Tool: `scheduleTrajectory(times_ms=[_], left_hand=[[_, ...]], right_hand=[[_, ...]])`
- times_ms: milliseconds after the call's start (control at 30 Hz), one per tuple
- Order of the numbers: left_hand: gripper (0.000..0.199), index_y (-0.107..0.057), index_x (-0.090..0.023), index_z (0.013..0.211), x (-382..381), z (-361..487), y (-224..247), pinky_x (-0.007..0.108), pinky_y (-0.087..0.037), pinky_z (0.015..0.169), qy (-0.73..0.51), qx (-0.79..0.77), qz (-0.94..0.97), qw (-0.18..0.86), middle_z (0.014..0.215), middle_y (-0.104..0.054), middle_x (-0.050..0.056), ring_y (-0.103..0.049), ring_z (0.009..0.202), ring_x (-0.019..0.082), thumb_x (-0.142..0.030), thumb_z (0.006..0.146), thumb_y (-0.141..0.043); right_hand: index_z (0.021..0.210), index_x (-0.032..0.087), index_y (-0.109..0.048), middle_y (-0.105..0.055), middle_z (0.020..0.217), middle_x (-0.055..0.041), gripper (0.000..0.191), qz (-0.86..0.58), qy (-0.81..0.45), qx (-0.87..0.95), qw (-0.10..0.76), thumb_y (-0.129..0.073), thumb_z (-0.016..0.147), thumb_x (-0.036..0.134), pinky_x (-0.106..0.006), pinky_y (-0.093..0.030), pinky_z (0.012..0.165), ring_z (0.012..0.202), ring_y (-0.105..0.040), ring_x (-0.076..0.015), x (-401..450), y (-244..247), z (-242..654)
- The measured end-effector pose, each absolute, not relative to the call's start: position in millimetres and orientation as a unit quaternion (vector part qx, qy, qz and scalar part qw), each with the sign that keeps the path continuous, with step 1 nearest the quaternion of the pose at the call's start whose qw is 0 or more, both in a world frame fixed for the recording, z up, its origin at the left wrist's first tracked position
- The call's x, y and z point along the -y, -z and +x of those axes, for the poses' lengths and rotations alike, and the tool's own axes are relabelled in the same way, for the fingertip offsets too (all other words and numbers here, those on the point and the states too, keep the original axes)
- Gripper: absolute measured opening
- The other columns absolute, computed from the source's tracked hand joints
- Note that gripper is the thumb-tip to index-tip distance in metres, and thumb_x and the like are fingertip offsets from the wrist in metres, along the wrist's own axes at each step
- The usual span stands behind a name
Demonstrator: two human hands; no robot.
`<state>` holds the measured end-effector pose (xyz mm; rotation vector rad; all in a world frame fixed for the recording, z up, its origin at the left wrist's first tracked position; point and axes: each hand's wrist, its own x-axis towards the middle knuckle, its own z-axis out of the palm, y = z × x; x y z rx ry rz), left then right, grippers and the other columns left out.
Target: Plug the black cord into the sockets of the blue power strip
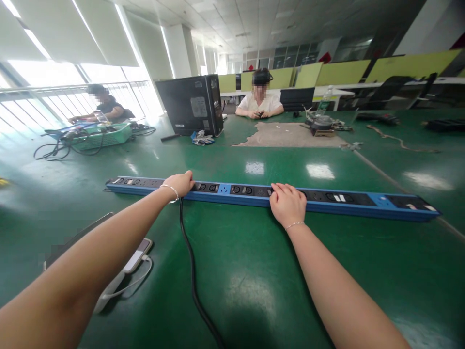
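Note:
A long blue power strip (pixel 247 198) with black socket panels lies across the green table. My left hand (pixel 183 184) is closed at its left half, over the sockets. From under that hand a black power cable (pixel 192 271) runs down to the bottom edge; its end is hidden by my fingers, so I cannot tell whether it sits in a socket. My right hand (pixel 288 203) rests right of the strip's middle, fingers bent over its top and the palm against its front side.
Left of the cable lie a phone (pixel 138 254) and a white charging cable (pixel 148 271). Farther back stand a green basket (pixel 105 138), a black computer case (pixel 189 106), gloves (pixel 202 138) and a bottle (pixel 324 100). Two people sit beyond, one opposite (pixel 259 99).

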<state>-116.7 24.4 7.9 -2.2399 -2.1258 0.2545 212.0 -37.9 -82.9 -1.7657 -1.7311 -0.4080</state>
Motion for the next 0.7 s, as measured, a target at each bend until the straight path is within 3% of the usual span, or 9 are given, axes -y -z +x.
scheduleTrajectory(times_ms=[267,533,700], left_hand=[[0.036,-0.054,-0.02,0.106,-20.5,-114.3,-5.9,0.037,-0.046,0.074,-0.071,0.697,-0.714,0.024,0.098,-0.067,0.015,-0.063,0.091,0.03,-0.041,0.085,-0.035],[0.037,-0.058,-0.021,0.101,-21.8,-111.1,-77.1,0.034,-0.045,0.074,0.012,0.687,-0.722,0.082,0.091,-0.066,0.008,-0.062,0.087,0.025,-0.046,0.083,-0.038],[0.031,-0.058,-0.021,0.097,-18.2,-78.5,-51.4,0.03,-0.044,0.072,0.013,0.663,-0.748,0.008,0.09,-0.068,0.007,-0.062,0.084,0.022,-0.042,0.082,-0.041]], right_hand=[[0.113,0.024,-0.064,-0.064,0.115,-0.0042,0.038,-0.671,0.158,0.654,0.311,-0.039,0.085,0.025,-0.041,-0.029,0.091,0.111,-0.048,-0.0238,39.8,81.7,210.6],[0.111,0.023,-0.064,-0.064,0.115,-0.0028,0.037,-0.677,0.155,0.648,0.311,-0.038,0.086,0.026,-0.039,-0.027,0.093,0.111,-0.048,-0.0231,38.6,81.9,209.9],[0.111,0.023,-0.064,-0.063,0.116,-0.0032,0.037,-0.674,0.155,0.654,0.306,-0.038,0.085,0.025,-0.039,-0.027,0.092,0.11,-0.048,-0.0229,38.6,81.7,210.9]])
